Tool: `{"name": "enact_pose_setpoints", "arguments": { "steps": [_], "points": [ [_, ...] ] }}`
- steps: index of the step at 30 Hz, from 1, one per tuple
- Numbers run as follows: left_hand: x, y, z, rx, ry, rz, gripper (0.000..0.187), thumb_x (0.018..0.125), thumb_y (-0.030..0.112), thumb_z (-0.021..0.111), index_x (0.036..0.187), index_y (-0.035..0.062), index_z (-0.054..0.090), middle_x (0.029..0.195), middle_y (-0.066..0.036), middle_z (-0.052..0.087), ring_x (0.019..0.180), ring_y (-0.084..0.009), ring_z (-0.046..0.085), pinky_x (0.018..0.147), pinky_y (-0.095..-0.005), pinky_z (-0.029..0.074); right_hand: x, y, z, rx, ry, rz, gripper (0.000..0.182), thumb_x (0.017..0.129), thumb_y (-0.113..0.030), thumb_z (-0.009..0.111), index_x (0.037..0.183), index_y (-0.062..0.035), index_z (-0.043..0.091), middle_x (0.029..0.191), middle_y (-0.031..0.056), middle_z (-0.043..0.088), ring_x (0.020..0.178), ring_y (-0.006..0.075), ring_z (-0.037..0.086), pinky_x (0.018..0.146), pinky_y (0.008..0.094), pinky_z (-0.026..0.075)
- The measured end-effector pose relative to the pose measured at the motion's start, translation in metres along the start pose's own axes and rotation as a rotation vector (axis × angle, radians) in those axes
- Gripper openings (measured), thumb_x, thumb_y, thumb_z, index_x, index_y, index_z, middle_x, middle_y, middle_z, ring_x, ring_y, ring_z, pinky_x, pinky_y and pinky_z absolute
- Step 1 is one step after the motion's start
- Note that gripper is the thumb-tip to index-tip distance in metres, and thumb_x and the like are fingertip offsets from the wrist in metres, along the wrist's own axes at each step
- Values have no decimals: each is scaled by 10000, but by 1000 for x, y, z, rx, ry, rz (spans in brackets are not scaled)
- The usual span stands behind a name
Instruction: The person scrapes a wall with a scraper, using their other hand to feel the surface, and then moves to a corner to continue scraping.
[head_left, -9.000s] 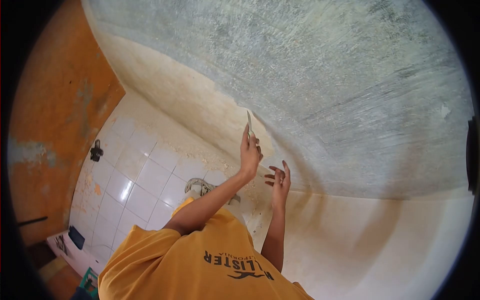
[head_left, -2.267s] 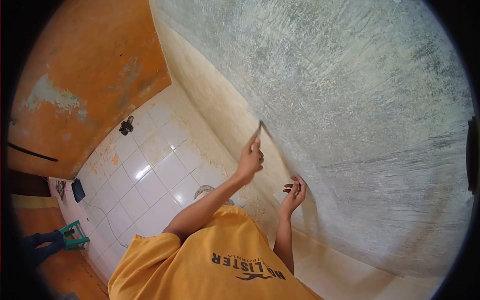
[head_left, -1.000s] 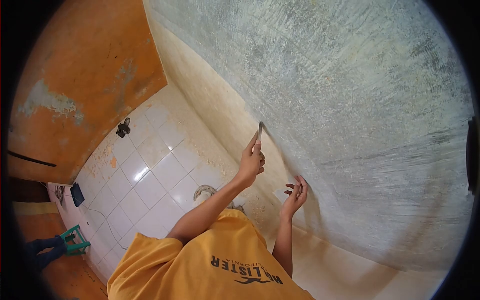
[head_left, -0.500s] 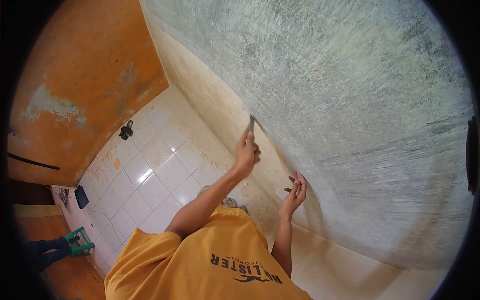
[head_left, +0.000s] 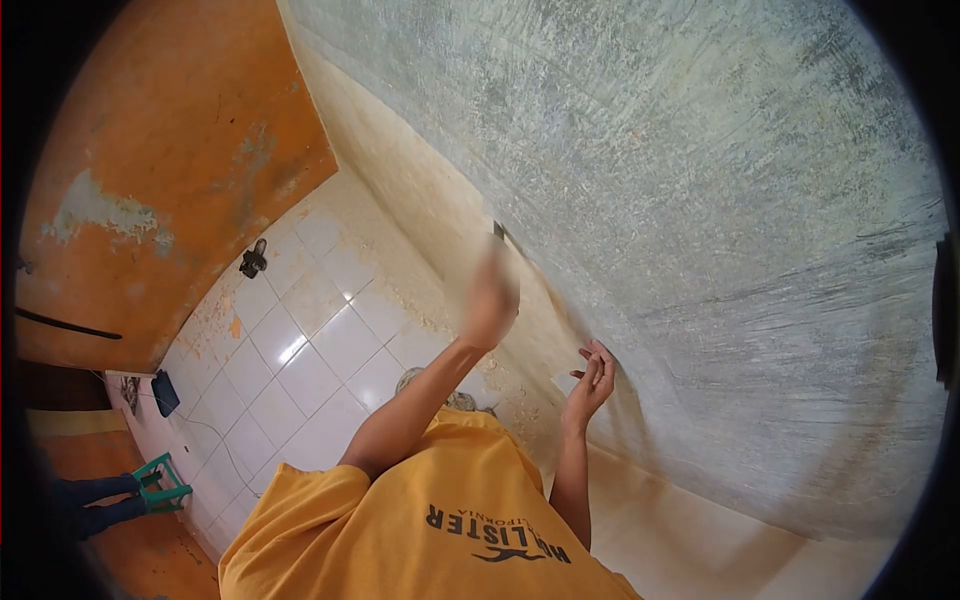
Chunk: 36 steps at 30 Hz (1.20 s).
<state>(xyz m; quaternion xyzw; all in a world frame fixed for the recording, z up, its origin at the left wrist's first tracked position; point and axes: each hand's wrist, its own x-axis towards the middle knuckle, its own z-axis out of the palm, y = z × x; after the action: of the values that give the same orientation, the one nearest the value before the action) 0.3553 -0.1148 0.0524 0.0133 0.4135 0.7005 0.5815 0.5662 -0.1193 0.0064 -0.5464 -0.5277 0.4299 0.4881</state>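
Note:
My left hand point(head_left: 490, 300), partly blurred, is closed around a scraper point(head_left: 499, 230). Only its short dark blade shows beyond the fingers. That blade meets the wall where the rough grey-green surface point(head_left: 740, 200) borders the smooth cream lower band point(head_left: 400, 150). Lower down along the same border is my right hand point(head_left: 590, 385), empty, with its fingers apart and the fingertips right at the wall.
White floor tiles point(head_left: 275, 410) lie to the left, with flakes strewn along the wall foot. An orange wall point(head_left: 180, 110) has peeled patches. A dark object point(head_left: 253, 259) rests by its base. Further off are a green stool point(head_left: 163, 483) and a person's legs point(head_left: 100, 503).
My left hand and the scraper have shifted slightly along the wall border, with the hand now blurred. My torso has moved a little to the right; the right hand stays nearly in place.

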Motion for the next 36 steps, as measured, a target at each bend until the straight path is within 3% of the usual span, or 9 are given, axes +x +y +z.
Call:
{"name": "enact_pose_setpoints", "arguments": {
  "steps": [7, 12, 21, 33, 36],
  "points": [
    [19, 5, -13, 84, -9, 114, 522, 1079, 396, 427, 1570, 270, 302, 665, 59, 302, 526, -61, 282, 442, -212, 237, 1, 3, -2, 25, -23, -19, 256, 1045, -155, 448, 1228, -39, 584, 1247, 93, 623, 1041, 177, 633, 673, 276, 507],
    [12, -10, -16, 72, -32, 54, 534, 1077, 415, 425, 1575, 269, 299, 667, 57, 293, 520, -54, 261, 440, -212, 227, 1, 5, 2, 25, -20, -8, 252, 1042, -143, 449, 1229, -40, 582, 1258, 92, 615, 1036, 172, 630, 671, 278, 510],
    [19, -3, -16, 78, -9, 74, 498, 1087, 383, 407, 1567, 326, 291, 691, 54, 308, 555, -54, 299, 453, -193, 248, -2, -2, 2, 39, -29, 7, 274, 1041, -146, 449, 1264, -38, 565, 1263, 93, 611, 1035, 173, 625, 672, 277, 504],
    [19, 4, -12, 123, 0, 94, 516, 1087, 378, 414, 1576, 277, 287, 668, 57, 294, 528, -58, 273, 452, -209, 241, -3, -1, -4, 11, -46, -41, 290, 1052, -204, 464, 1275, -49, 565, 1263, 90, 615, 1046, 177, 632, 670, 249, 505],
    [9, 1, -9, 85, -37, 44, 523, 1085, 393, 410, 1578, 261, 291, 647, 66, 285, 521, -62, 266, 445, -228, 234, -2, -4, -2, 9, -34, -6, 263, 1038, -146, 453, 1249, -38, 566, 1266, 87, 605, 1029, 175, 630, 664, 264, 516]
  ]
}}
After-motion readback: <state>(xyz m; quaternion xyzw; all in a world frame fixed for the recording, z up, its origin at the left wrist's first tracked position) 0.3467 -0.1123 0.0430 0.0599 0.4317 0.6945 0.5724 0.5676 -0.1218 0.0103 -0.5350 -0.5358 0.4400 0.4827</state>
